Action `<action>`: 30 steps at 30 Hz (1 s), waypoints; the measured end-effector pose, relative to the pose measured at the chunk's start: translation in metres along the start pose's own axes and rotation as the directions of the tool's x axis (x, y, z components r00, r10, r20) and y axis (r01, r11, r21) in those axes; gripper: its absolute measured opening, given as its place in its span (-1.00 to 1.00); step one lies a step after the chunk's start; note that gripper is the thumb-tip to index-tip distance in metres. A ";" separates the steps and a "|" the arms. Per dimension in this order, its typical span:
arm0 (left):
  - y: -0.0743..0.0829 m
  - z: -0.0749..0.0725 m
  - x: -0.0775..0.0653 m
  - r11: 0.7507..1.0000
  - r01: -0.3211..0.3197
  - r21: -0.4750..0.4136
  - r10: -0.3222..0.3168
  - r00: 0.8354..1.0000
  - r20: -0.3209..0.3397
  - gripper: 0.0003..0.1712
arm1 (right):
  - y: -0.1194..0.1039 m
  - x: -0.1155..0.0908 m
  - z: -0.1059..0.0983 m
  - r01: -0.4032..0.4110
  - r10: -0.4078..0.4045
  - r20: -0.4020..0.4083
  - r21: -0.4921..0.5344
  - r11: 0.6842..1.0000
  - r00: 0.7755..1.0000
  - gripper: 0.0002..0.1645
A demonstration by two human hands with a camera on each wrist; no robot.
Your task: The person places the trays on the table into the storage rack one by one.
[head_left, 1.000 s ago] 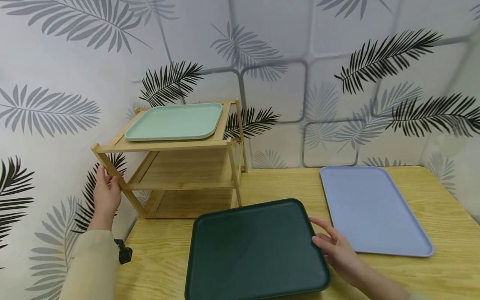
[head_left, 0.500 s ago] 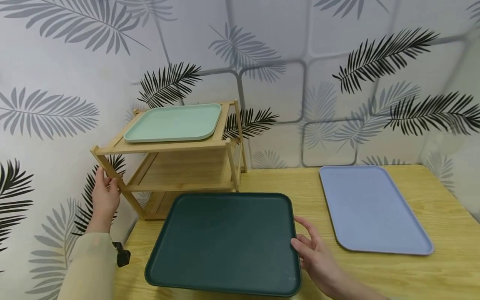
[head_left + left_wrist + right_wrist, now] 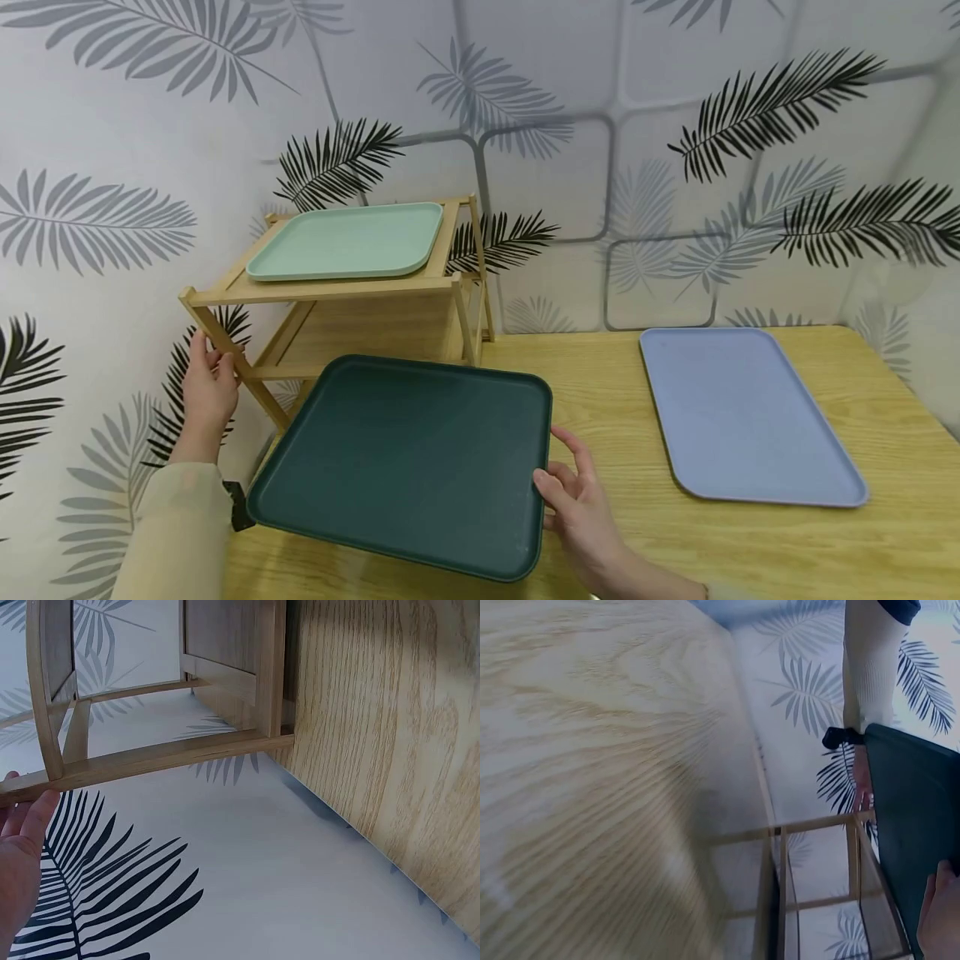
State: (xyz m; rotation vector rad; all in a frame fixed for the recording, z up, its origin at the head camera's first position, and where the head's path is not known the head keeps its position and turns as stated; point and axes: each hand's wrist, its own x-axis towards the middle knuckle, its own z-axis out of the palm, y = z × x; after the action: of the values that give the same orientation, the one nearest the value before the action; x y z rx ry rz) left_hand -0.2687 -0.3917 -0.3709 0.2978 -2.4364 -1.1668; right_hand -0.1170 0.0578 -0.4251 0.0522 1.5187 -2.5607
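Note:
My right hand (image 3: 585, 517) pinches the right edge of a dark green tray (image 3: 405, 467), thumb on the rim and fingers at its side and beneath. The tray is held above the table, tilted, before the lower part of a wooden rack (image 3: 337, 289). In the right wrist view, the dark tray (image 3: 915, 817) and part of the right hand (image 3: 941, 919) stand at the right edge. My left hand (image 3: 210, 396) grips the rack's front left post. The left wrist view has its fingers on both sides of the post (image 3: 112, 771).
A mint green tray (image 3: 348, 242) lies on the rack's top shelf. The rack's middle shelf (image 3: 375, 329) shows above the dark tray. A light blue tray (image 3: 750, 417) lies on the wooden table (image 3: 600, 375) at the right. Leaf-patterned wall covering (image 3: 547, 67) closes the back and left.
The dark green tray and my right hand have moved left and farther back, up to the rack's front, and the tray has turned. My left hand stays on the post.

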 end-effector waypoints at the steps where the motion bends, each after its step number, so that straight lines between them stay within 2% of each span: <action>1: 0.000 0.000 0.001 1.000 0.004 -0.001 -0.004 1.000 0.001 -0.35 | 0.001 0.001 0.003 0.000 0.000 0.002 0.004 1.000 1.000 -0.27; 5: -0.003 0.000 0.001 1.000 0.007 -0.007 -0.007 1.000 0.025 -0.33 | 0.004 0.004 0.014 0.003 -0.003 0.007 -0.008 1.000 1.000 -0.27; 9: -0.006 -0.009 0.002 0.999 -0.029 -0.016 0.030 0.994 0.108 -0.37 | 0.005 0.007 0.020 0.004 -0.004 0.019 -0.009 1.000 1.000 -0.28; 14: -0.008 -0.027 0.005 0.997 -0.077 0.024 0.069 0.966 0.249 -0.41 | 0.006 0.009 0.024 0.007 -0.007 0.048 -0.002 1.000 0.999 -0.28; 17: -0.006 -0.032 0.008 0.995 -0.088 0.044 0.072 0.953 0.293 -0.39 | 0.007 0.013 0.028 0.015 -0.015 0.067 -0.009 1.000 0.998 -0.28; 25: 0.003 -0.029 0.012 0.996 -0.082 0.035 0.066 0.945 0.320 -0.41 | 0.011 0.028 0.045 0.065 -0.057 0.136 -0.053 0.996 0.989 -0.29; 30: 0.006 -0.028 0.011 0.997 -0.061 0.038 0.046 0.947 0.318 -0.40 | 0.015 0.038 0.057 0.092 -0.080 0.160 -0.069 0.993 0.984 -0.32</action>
State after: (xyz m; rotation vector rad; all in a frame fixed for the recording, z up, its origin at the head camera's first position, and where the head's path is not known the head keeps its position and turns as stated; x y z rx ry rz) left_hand -0.2660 -0.4115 -0.3471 0.0578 -2.7326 -1.2136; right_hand -0.1492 -0.0038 -0.4152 -0.2240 1.5893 -2.5002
